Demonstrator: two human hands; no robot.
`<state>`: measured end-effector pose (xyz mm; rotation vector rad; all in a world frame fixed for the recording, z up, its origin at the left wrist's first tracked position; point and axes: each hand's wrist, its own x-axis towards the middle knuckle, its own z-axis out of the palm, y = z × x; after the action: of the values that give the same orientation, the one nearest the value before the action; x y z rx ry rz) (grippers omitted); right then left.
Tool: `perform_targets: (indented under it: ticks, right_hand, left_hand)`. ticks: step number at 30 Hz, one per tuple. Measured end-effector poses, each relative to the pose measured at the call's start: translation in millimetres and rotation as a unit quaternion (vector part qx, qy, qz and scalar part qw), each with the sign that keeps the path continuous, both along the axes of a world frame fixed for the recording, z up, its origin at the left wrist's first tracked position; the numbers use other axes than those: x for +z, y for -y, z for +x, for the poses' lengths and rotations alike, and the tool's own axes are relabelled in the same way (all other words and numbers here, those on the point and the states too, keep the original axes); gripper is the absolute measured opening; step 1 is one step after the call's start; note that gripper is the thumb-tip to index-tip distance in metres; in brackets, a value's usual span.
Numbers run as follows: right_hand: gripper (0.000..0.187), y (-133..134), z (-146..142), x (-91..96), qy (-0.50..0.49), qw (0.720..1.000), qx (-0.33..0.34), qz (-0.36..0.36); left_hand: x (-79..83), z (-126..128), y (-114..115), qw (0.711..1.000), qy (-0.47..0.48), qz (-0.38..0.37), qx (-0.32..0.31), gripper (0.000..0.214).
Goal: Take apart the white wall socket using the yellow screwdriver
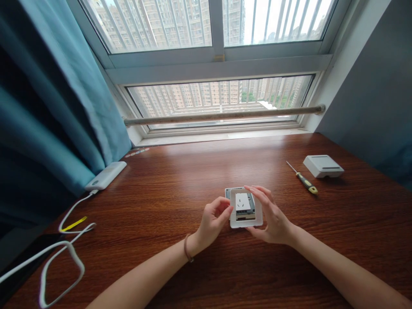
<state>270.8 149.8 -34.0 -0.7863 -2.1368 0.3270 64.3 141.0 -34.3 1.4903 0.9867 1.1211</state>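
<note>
A white square cover frame (246, 224) is held slightly tilted over a wall socket (243, 201). Through its opening the socket's white slotted face and grey body show. My right hand (272, 216) spans the frame's right side, fingers along the top corner and thumb near the lower edge. At the left edge, my left hand (215, 216) has its fingers curled and pinched against the frame. Part of the socket's base sticks out behind the frame at upper left; the rest is hidden.
A screwdriver (306, 183) with a dark and yellow handle lies to the right, beside a white box (323, 166). At left, a white device (107, 175) has a white cable (77, 262) plugged in, near a yellow strip (74, 224). A blue curtain (80, 107) hangs by the table (154, 180).
</note>
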Motion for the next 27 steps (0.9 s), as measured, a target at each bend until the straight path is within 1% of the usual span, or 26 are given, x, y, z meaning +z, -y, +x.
perform_targets:
  ticks: [2,6,9,12,15,18,20,21,22,24,26,27]
  right_hand:
    - [0.091,0.2,-0.1,-0.2,0.003,1.000,0.005,-0.009]
    - [0.095,-1.6,-0.3,0.9,-0.012,0.999,0.012,-0.037]
    - [0.099,-5.0,1.7,0.7,-0.032,0.999,0.007,-0.043]
    - [0.100,-8.5,4.8,-1.5,-0.037,0.998,0.002,-0.050]
    - [0.101,-10.6,6.9,-2.8,-0.022,0.998,0.007,-0.058]
    - [0.100,-14.2,11.5,-0.1,-0.003,0.997,0.014,-0.070]
    - [0.100,-20.3,19.7,2.8,0.000,0.997,0.014,-0.079]
    - [0.100,-24.9,26.0,3.9,-0.001,0.996,0.010,-0.086]
    - [0.100,-30.5,33.9,4.5,-0.002,0.996,0.005,-0.095]
    - [0.099,-43.8,53.5,3.5,-0.006,0.993,-0.013,-0.119]
    - [0.096,-57.4,75.5,-0.1,-0.007,0.988,-0.032,-0.149]
    - [0.096,-63.4,86.0,-2.7,-0.007,0.986,-0.041,-0.163]
  left_hand:
    - [2.7,3.0,0.2,0.999,0.014,-0.031,-0.001,0.023]
    - [5.9,5.0,-2.5,0.998,0.033,-0.053,0.012,0.024]
    - [3.8,3.8,-6.9,0.997,0.044,-0.067,0.018,0.025]
    - [0.1,2.8,-10.6,0.995,0.051,-0.081,0.011,0.026]
    - [-1.5,2.9,-11.3,0.995,0.040,-0.088,0.004,0.028]
    - [-1.1,2.8,-10.0,0.997,0.014,-0.077,-0.007,0.029]
    - [-1.2,1.5,-9.9,0.999,-0.018,-0.045,-0.002,0.027]
    - [-1.6,0.4,-10.5,0.999,-0.041,-0.016,0.008,0.026]
    - [-2.3,-0.9,-11.4,0.997,-0.069,0.023,0.020,0.023]
    - [-4.0,-3.8,-14.3,0.985,-0.123,0.117,0.042,0.020]
    - [-5.7,-5.9,-17.5,0.966,-0.160,0.196,0.046,0.029]
    - [-6.5,-6.5,-19.0,0.959,-0.175,0.219,0.038,0.038]
